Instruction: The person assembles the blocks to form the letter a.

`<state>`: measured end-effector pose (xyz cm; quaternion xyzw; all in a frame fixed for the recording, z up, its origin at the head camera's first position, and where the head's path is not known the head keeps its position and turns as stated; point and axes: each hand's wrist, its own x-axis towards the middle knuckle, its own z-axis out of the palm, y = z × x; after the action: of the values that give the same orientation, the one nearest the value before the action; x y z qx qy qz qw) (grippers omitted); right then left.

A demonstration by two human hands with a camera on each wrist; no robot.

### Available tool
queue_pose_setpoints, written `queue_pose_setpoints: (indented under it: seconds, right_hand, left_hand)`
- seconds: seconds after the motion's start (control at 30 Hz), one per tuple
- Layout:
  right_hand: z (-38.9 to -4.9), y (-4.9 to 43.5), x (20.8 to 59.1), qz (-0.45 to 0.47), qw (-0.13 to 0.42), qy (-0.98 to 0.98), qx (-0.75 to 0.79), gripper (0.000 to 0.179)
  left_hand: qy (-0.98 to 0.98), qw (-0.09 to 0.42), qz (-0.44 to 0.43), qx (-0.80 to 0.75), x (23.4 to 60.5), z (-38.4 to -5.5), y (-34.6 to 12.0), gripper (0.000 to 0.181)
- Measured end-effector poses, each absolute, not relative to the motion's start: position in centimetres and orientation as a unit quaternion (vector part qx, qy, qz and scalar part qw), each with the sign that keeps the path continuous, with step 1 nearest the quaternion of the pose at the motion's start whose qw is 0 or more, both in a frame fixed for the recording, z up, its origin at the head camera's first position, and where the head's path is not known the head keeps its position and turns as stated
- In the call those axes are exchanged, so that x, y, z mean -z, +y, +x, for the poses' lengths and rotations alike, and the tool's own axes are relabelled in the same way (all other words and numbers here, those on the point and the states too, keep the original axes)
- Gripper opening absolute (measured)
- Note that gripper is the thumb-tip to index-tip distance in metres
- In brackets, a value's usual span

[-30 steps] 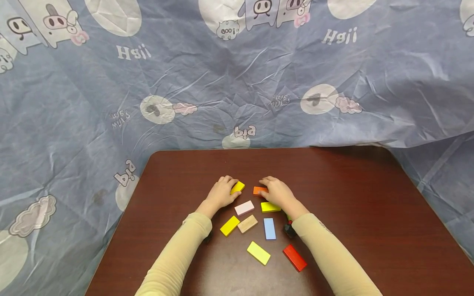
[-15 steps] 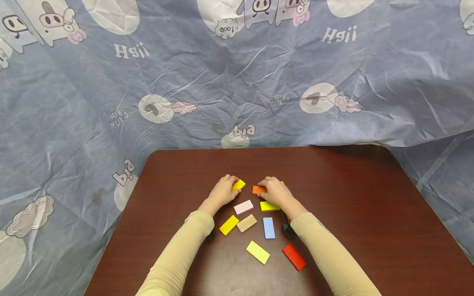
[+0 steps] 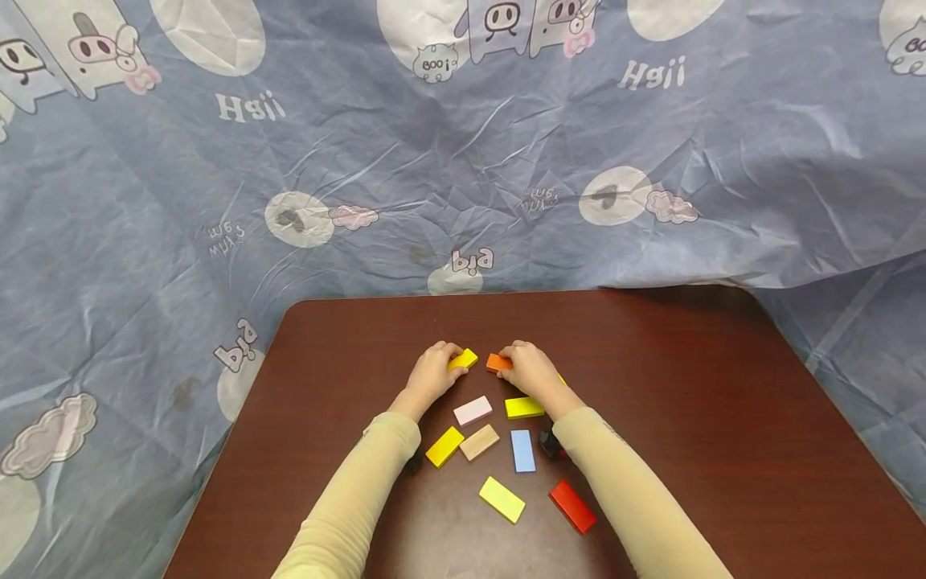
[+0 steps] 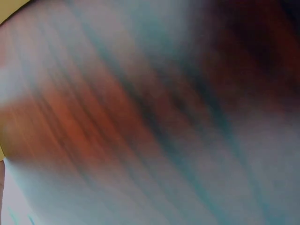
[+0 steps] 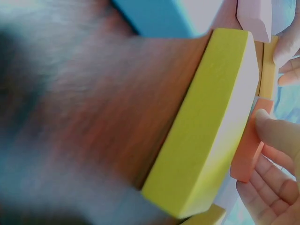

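My left hand [image 3: 432,375] pinches a yellow block [image 3: 464,359] at the far side of the group, thumb on the near side and fingers on the far side. Facing it, my right hand [image 3: 534,375] grips an orange block [image 3: 496,363]. A narrow gap separates these two blocks in the head view. In the right wrist view, thumb and fingers hold the orange block [image 5: 244,161], its end close to the yellow block [image 5: 268,70] by the left hand. A yellow-green block [image 3: 524,408] lies just below the right hand. The left wrist view is mostly blur.
Nearer on the brown table [image 3: 687,450] lie blocks in pink [image 3: 473,411], bare wood [image 3: 479,442], yellow [image 3: 444,447], blue [image 3: 522,451], pale yellow [image 3: 502,499] and red [image 3: 572,507]. Another yellow block [image 3: 562,379] peeks out behind the right wrist. A patterned cloth [image 3: 434,161] hangs behind.
Both hands have edged farther from the body with their blocks. The orange block has moved left, so the gap to the yellow block has narrowed. The yellow block behind the right wrist has come into view.
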<state>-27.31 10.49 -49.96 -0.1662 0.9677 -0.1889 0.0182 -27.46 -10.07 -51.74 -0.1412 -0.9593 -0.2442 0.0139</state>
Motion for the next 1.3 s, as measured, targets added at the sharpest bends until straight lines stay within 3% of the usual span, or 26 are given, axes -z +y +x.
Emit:
queue_pose_setpoints:
  seconds: [1.3]
  right_hand:
    - [-29.2,9.2,50.8,-0.172,-0.003,0.965,0.199,0.038]
  left_hand:
    - [-0.944,-0.009,-0.099,0.314,52.6,-28.2,-10.5,0.033]
